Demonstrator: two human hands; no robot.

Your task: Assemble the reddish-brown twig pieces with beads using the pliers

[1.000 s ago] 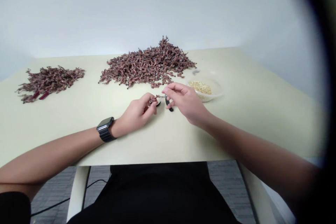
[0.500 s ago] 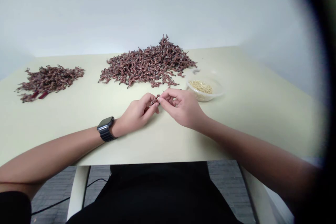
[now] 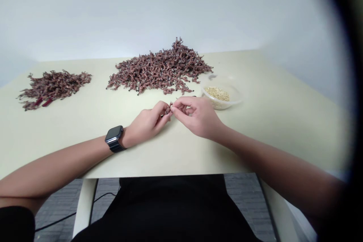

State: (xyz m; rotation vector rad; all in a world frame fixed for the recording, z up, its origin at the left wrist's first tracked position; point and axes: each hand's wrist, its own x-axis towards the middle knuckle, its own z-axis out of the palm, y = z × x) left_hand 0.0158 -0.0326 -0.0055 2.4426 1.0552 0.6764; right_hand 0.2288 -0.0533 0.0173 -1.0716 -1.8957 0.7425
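Overall, from the head view, both hands meet near the middle of the worktop (image 3: 170,160), well in from its front edge. A broad strip lies between them and that edge, and more room spreads right of the tub (image 3: 237,101) and left toward the small pile (image 3: 56,87). The left hand (image 3: 148,123) pinches a piece (image 3: 168,110) between thumb and forefinger; the right hand (image 3: 200,117) grips its other end with thumb and fingertips.

The piece is small, knobbly and reddish brown, mostly hidden by fingers. It resembles those in the big pile (image 3: 159,71), just beyond the hands. Yellow bits (image 3: 217,93) fill part of the clear tub, just behind the right hand.

The worktop is pale yellow-green, backed by a whitish wall (image 3: 170,3). Below are grey flooring (image 3: 246,200) and a black cable (image 3: 56,221).
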